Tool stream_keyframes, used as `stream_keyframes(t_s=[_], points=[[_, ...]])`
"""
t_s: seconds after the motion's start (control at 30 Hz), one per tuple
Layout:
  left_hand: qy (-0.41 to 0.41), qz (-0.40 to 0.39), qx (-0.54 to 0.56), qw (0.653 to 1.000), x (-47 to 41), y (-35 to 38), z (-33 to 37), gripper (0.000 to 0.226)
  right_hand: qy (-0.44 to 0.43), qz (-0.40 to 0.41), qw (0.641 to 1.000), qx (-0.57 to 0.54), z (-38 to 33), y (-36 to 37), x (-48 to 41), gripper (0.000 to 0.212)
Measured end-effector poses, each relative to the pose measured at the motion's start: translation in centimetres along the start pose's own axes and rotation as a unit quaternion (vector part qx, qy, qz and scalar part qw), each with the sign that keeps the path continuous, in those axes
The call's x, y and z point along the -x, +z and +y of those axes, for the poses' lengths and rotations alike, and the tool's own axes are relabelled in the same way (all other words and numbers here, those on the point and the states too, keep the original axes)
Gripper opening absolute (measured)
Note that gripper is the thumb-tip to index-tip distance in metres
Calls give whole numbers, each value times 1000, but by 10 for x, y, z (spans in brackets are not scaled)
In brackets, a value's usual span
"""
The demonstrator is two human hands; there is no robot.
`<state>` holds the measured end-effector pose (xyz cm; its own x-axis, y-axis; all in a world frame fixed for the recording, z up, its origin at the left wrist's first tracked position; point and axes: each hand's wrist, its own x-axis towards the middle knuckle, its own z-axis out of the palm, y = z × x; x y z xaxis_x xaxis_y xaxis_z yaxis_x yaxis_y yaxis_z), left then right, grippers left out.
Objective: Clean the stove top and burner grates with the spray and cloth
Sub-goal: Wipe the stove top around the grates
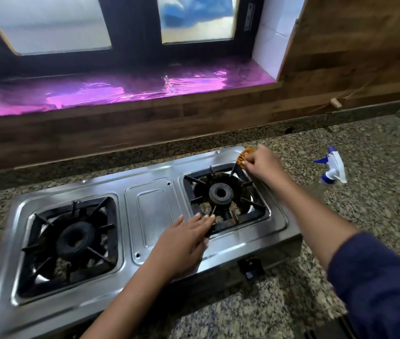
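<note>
Both my hands are on the stove: my right hand (261, 162), right of centre in the frame, is clenched around a bunched orange cloth (244, 156) and presses it on the far right corner of the right burner grate (225, 196). My left hand (186, 241), lower centre, lies flat with fingers spread and together on nothing, its fingertips touching the near left edge of that same grate, palm on the steel.

I see the two-burner stove top (150, 211) sitting on a speckled granite counter (377, 216), its long axis running from the lower left of the frame up toward the right. The left burner grate (71, 243) sits untouched at lower left. A black knob (251, 267) shows on the stove's front edge.

At the right of the frame the spray bottle (332, 167) lies on the counter, apart from the stove, its blue-and-white trigger head pointing left toward my right wrist; my right forearm crosses in front of its clear body. Behind, a wooden backsplash (194, 118) and a window sill with shiny purple foil (120, 91).
</note>
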<state>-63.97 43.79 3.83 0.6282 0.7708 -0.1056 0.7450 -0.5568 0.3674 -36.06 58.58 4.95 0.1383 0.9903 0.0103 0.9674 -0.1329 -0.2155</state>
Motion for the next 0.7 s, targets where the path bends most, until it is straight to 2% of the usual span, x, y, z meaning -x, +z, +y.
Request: stream_keyframes(t_s=[0.1,0.17,0.27,0.37,0.43,0.57,0.7], points=[[-5,12,2,1000,18,3,-6,66,-26,-23,999,30,-23,4,-42,28],[-40,66,-3,997,36,7,-20,66,-23,-32,999,21,-41,11,-54,27],[-142,159,-18,977,79,10,-60,62,-67,-51,996,-2,-95,31,-51,36],[-258,188,-27,947,121,6,-95,68,-160,-46,986,1,-166,51,-18,32],[-301,186,-29,935,141,2,-111,80,-220,-42,975,-8,-217,62,15,27],[-302,169,-27,938,155,-1,-124,95,-322,-61,945,-10,-285,80,74,37],[-298,161,-11,941,157,-2,-123,94,-365,-53,929,39,-275,79,61,48]])
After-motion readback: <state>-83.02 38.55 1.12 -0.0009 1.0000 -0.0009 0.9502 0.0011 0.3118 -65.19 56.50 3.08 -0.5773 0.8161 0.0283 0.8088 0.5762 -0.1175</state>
